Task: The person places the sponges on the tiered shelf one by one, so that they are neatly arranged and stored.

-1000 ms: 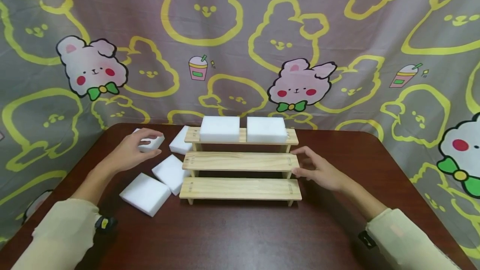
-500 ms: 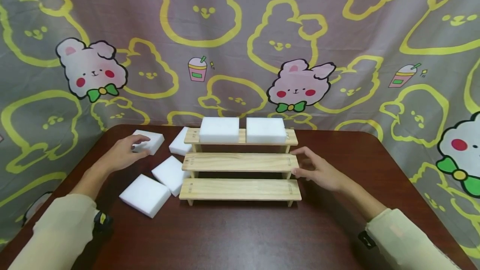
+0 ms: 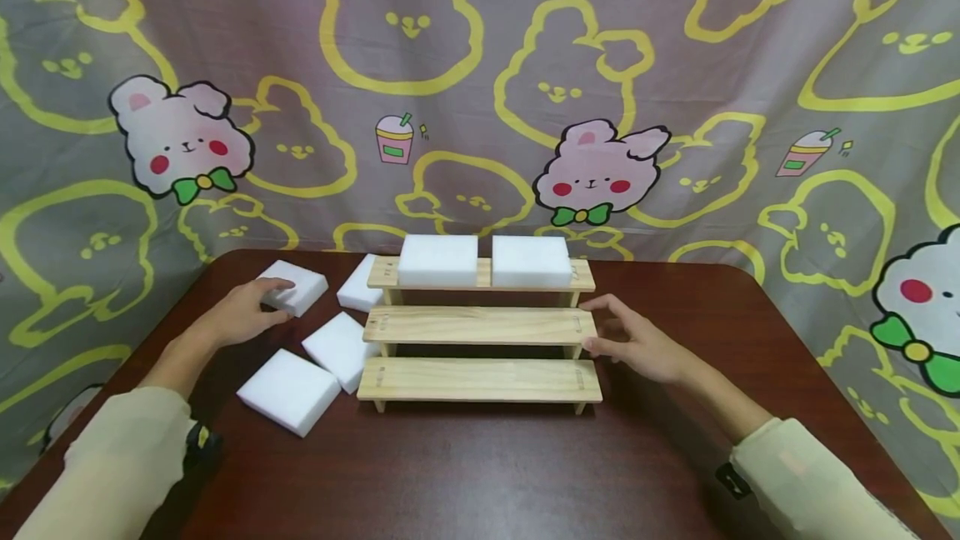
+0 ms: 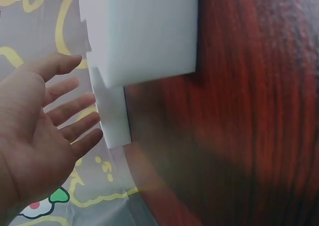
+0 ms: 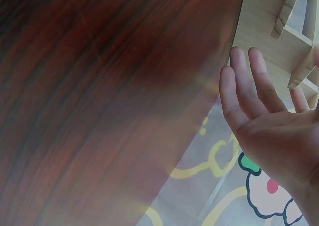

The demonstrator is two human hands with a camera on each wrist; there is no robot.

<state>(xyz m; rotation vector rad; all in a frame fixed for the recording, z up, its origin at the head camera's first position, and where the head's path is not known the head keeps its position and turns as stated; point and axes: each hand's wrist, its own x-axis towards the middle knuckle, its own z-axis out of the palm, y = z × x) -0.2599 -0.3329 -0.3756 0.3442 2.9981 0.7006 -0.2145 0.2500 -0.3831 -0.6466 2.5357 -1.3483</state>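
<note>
My left hand [image 3: 238, 315] is at a white foam block [image 3: 300, 286] at the table's back left, its fingertips over the near left side and the thumb low beside it. In the left wrist view its fingers spread loosely near the blocks, gripping nothing. My right hand [image 3: 648, 344] holds the right end of a three-step wooden display stand [image 3: 480, 323], thumb at the middle shelf's front corner and index finger at its back. The other right fingers [image 5: 261, 81] stretch out straight beside the stand. Two white foam blocks [image 3: 438, 259] sit side by side on the top shelf.
Left of the stand lie more white foam blocks: one at the front [image 3: 288, 390], one against the stand's side [image 3: 341, 350], one partly behind the top shelf [image 3: 358, 286]. A patterned curtain [image 3: 465, 107] hangs behind the dark wooden table [image 3: 480, 473].
The left hand has drawn back left and slightly down from the back-left foam block, which has shifted a little and shows more now. The right hand stays at the stand.
</note>
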